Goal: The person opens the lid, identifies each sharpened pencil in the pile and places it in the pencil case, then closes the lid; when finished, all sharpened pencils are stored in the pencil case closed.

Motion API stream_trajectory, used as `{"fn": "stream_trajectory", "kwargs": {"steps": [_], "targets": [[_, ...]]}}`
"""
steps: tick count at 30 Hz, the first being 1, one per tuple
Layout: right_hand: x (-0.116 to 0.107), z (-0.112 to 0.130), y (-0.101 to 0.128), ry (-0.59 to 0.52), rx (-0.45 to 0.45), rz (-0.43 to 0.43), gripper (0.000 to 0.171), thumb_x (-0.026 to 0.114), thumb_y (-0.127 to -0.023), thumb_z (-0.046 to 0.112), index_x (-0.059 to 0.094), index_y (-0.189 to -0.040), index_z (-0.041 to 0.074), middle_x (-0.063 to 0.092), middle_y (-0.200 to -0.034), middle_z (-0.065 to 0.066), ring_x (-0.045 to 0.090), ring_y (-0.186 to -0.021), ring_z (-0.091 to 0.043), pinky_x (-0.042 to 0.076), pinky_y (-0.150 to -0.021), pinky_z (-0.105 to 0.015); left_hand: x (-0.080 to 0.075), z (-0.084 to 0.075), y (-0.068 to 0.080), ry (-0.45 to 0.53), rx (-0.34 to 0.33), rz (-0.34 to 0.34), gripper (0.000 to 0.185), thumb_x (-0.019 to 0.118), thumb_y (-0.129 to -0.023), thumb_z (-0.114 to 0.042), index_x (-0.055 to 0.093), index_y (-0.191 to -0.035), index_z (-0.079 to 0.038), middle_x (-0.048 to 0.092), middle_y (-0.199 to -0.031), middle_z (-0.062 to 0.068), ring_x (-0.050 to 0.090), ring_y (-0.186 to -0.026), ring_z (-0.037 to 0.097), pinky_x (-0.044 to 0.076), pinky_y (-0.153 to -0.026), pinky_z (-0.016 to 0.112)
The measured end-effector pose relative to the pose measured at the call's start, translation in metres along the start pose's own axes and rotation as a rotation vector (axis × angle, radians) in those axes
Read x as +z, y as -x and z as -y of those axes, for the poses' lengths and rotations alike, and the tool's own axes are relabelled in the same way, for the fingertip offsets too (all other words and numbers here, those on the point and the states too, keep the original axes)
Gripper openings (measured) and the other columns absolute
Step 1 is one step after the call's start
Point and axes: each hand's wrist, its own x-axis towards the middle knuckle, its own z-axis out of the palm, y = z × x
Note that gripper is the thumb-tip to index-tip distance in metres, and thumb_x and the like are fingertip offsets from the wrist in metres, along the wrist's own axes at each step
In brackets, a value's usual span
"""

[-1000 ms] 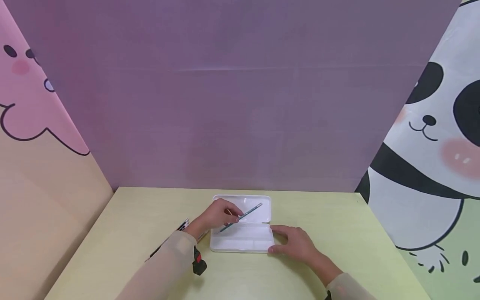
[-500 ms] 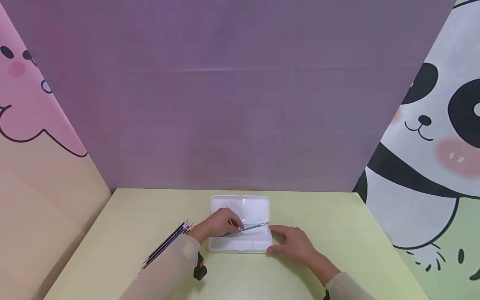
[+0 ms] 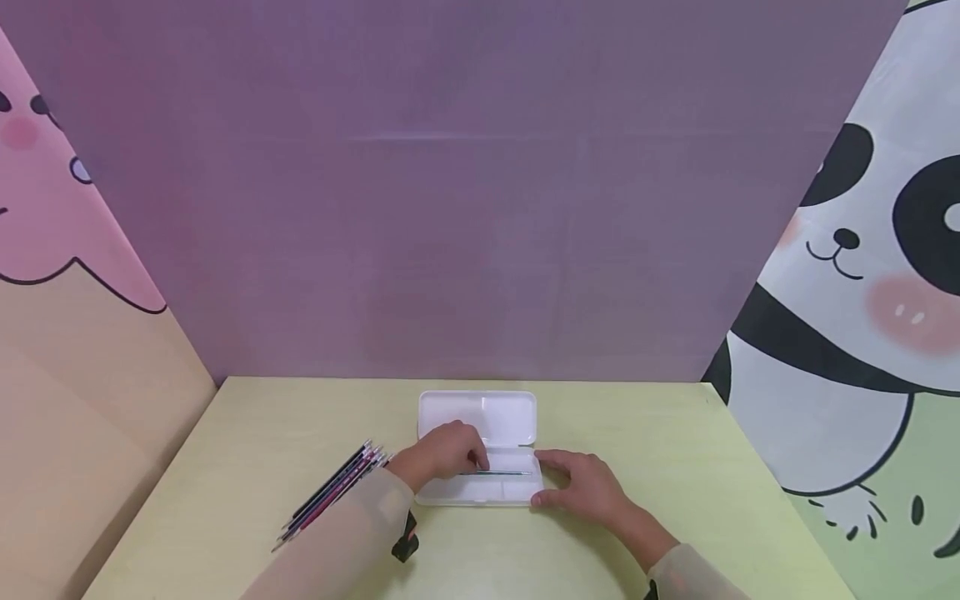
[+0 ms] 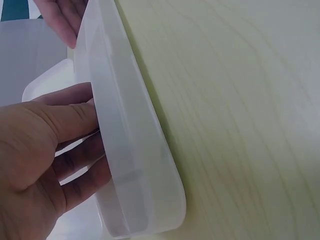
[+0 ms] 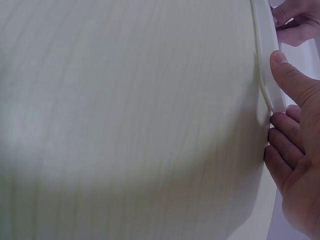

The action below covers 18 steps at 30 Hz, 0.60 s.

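Note:
A white plastic pencil case (image 3: 517, 492) lies on the table with its hinged lid (image 3: 510, 417) folded back, away from me. My left hand (image 3: 450, 450) reaches into the base, its curled fingertips at a thin bluish pencil (image 3: 513, 472). That pencil lies lengthwise along the base, its left part hidden by the hand. In the left wrist view the fingers (image 4: 80, 155) bend down behind the translucent case wall (image 4: 120, 130), which hides their tips. My right hand (image 3: 588, 483) holds the case's right end, thumb at the near corner and fingers at the far side.
Several dark and purple-red pencils (image 3: 330, 496) lie in a slanted bundle left of the case, partly under the left sleeve (image 3: 345, 533). A purple backdrop (image 3: 480, 208) rises at the table's (image 3: 637, 417) far edge, with cartoon-printed panels at both sides.
The left hand has lowered the pencil from a slant above the case to lying level inside the base. More of the pencil bundle now shows. The right hand stays at the case's end.

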Motion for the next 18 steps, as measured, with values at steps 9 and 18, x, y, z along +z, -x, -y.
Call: {"fn": "stream_trajectory", "kwargs": {"steps": [9,18], "targets": [[0.0,-0.0001,-0.0014,0.002,0.009,-0.005,0.071,0.093,-0.068,0.044,0.071,-0.132,0.02,0.072,-0.13,-0.002,0.064,-0.126,-0.03,0.048,-0.105,-0.052,-0.0055,-0.0035,0.0023,-0.03,0.001,0.016,0.016,0.078,-0.09,-0.008,0.084,-0.097,-0.021,0.075,-0.094,-0.011,0.059,-0.085,0.004,0.052,-0.088,0.024],[-0.0004,-0.001,0.001,0.013,-0.004,-0.01,0.072,0.093,-0.067,0.047,0.072,-0.13,0.019,0.072,-0.129,-0.003,0.065,-0.123,-0.032,0.049,-0.102,-0.053,-0.0055,0.0012,0.004,0.029,0.031,0.031,0.018,0.077,-0.091,-0.007,0.082,-0.106,-0.016,0.076,-0.098,-0.008,0.059,-0.083,0.003,0.051,-0.084,0.022]]}}
